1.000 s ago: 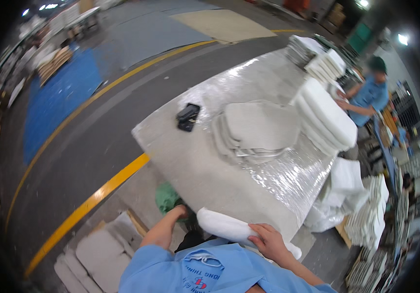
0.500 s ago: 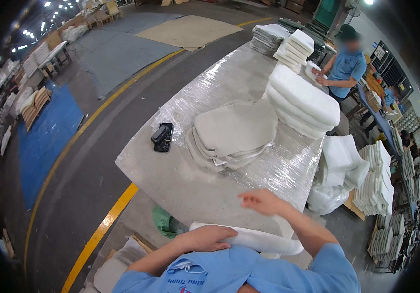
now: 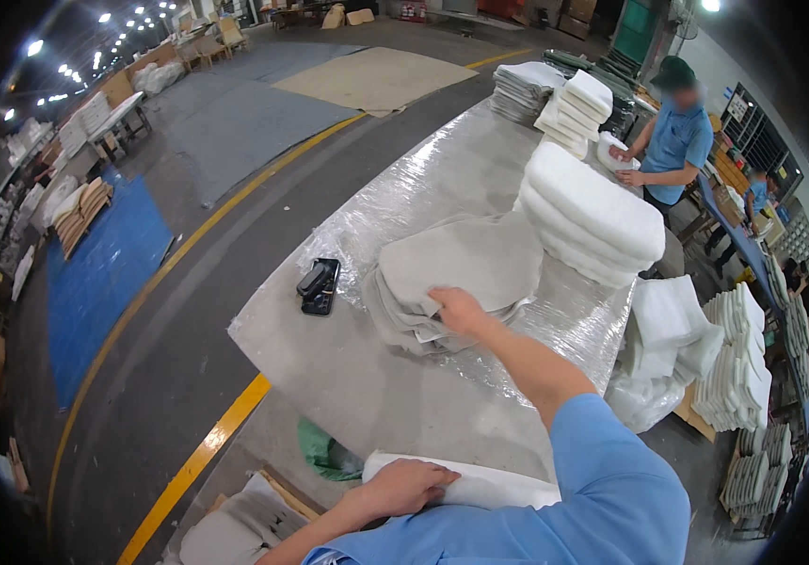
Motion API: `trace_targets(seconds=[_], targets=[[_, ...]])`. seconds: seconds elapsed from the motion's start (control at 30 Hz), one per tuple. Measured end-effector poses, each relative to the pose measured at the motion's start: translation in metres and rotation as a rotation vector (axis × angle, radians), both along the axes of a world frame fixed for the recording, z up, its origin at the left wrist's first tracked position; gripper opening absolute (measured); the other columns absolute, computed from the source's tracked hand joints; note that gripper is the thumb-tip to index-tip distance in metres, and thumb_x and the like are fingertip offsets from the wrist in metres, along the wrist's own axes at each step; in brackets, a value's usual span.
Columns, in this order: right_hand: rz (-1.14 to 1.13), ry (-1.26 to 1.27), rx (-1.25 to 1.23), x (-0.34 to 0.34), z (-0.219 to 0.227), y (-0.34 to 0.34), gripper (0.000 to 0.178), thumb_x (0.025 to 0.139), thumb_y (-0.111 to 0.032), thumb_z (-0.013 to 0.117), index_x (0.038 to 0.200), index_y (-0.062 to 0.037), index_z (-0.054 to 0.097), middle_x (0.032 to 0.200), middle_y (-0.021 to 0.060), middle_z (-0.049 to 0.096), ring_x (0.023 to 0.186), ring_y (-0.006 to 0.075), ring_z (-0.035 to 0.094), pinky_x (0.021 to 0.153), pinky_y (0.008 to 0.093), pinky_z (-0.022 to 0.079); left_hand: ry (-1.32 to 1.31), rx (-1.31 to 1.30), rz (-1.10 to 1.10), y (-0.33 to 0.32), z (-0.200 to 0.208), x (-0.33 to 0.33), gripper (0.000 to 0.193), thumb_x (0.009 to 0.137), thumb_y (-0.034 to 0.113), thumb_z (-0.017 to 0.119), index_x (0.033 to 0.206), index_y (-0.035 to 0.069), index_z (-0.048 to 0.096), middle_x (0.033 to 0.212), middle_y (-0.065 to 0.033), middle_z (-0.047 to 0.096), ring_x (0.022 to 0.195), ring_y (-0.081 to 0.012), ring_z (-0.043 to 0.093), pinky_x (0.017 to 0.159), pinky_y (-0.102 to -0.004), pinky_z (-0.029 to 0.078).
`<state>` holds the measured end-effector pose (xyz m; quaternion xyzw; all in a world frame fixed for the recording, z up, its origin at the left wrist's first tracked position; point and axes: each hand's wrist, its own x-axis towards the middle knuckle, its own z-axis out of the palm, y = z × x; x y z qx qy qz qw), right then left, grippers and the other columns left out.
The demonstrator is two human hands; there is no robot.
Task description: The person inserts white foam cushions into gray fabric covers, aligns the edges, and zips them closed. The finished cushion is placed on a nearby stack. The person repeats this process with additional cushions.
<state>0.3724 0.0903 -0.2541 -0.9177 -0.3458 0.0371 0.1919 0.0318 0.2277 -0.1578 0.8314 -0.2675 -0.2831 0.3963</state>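
At the near edge of the table, my left hand (image 3: pixel 406 486) lies curled over a white padding piece (image 3: pixel 503 490), holding it against my body. My right arm reaches forward over the table. Its hand (image 3: pixel 456 311) is closed at the near edge of the top grey fabric piece (image 3: pixel 480 259), thumb and fingers pinched there; the fingertips are partly hidden. Several similar grey pieces lie stacked unevenly underneath.
A phone and a small black device (image 3: pixel 318 285) lie left of the grey stack. Behind it stand thick white padding slabs (image 3: pixel 592 212) and folded white pieces (image 3: pixel 574 113). Plastic film covers the table (image 3: pixel 329 377). A co-worker (image 3: pixel 682 141) handles white material at the far right.
My right hand has moved forward from above the near table onto the grey stack and closed at its edge. My left hand has stayed on the white padding piece.
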Motion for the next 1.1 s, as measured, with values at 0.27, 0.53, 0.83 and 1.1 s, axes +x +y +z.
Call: trace_targets(seconds=[0.27,0.53,0.83,1.1], targets=[[-0.092,0.428,0.273,0.017,0.105,-0.028,0.04,0.108,-0.036,0.058,0.112,0.0004,0.073,0.087,0.0126,0.072,0.085,0.0145,0.06,0.082,0.0361,0.05,-0.426,0.21,0.027,-0.043,0.031,-0.029,0.073,0.092,0.028,0.075,0.156,0.011,0.046,0.154,-0.0108,0.054,0.143,-0.0368,0.049,0.114,-0.057,0.039],[-0.109,0.474,0.269,-0.071,0.147,-0.065,0.064,0.107,-0.052,0.053,0.085,0.0069,0.065,0.076,0.0178,0.065,0.072,0.0293,0.059,0.074,0.0456,0.048,-0.52,0.34,0.147,-0.078,0.013,-0.049,0.062,0.076,0.021,0.082,0.134,0.012,0.062,0.116,-0.0057,0.069,0.108,-0.0288,0.066,0.093,-0.0459,0.047],[-0.295,0.706,0.428,-0.139,0.131,-0.12,0.062,0.107,-0.049,0.053,0.074,0.0029,0.057,0.068,0.0091,0.056,0.066,0.019,0.05,0.064,0.0421,0.042,-0.533,0.342,0.132,-0.072,0.008,-0.051,0.05,0.073,0.009,0.076,0.123,0.017,0.071,0.114,0.0002,0.074,0.107,-0.0244,0.067,0.091,-0.0434,0.05],[-0.527,0.677,0.822,-0.172,0.14,-0.14,0.055,0.108,-0.048,0.056,0.079,-0.0013,0.062,0.071,0.0013,0.058,0.067,0.0134,0.05,0.062,0.038,0.041,-0.57,0.276,-0.005,-0.054,0.048,-0.022,0.052,0.072,0.01,0.078,0.122,0.018,0.071,0.114,0.0005,0.074,0.104,-0.0249,0.067,0.089,-0.0422,0.05]])
